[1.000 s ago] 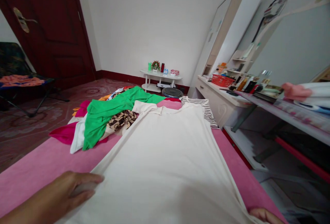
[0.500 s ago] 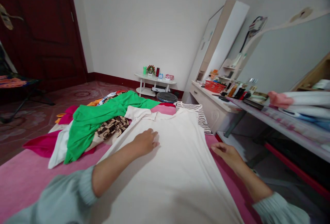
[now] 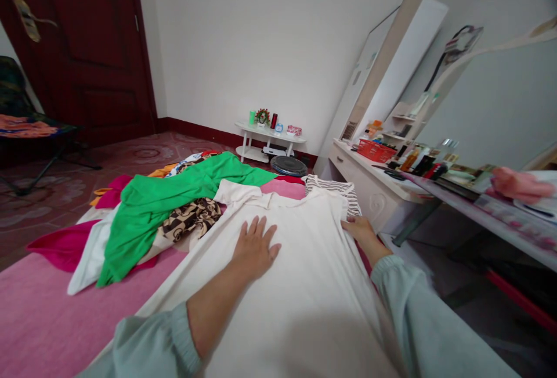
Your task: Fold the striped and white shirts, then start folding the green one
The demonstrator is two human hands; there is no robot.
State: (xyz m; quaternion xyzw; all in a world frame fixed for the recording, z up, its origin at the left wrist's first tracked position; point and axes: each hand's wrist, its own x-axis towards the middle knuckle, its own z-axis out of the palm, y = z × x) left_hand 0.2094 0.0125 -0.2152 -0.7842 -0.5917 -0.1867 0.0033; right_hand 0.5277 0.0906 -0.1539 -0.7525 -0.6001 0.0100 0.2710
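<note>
A long white shirt (image 3: pixel 300 285) lies spread out in front of me, its collar end pointing away. My left hand (image 3: pixel 256 250) rests flat on its upper left part, fingers spread. At the right edge of the shirt, near the armhole, my right hand (image 3: pixel 362 233) has its fingers closed on the fabric; the fingertips are partly hidden. A black-and-white striped garment (image 3: pixel 333 185) lies just beyond the shirt's right shoulder.
A heap of clothes lies left of the shirt, with a green garment (image 3: pixel 169 195) on top and a brown patterned cloth (image 3: pixel 191 218). Underneath is a pink bedspread (image 3: pixel 56 314). A dressing table (image 3: pixel 378 183) with bottles and a red basket (image 3: pixel 375 150) stands at right.
My right hand has moved forward and inward from beside the shirt to its right edge. My left hand has flattened, with its fingers spread wider. The view has shifted slightly.
</note>
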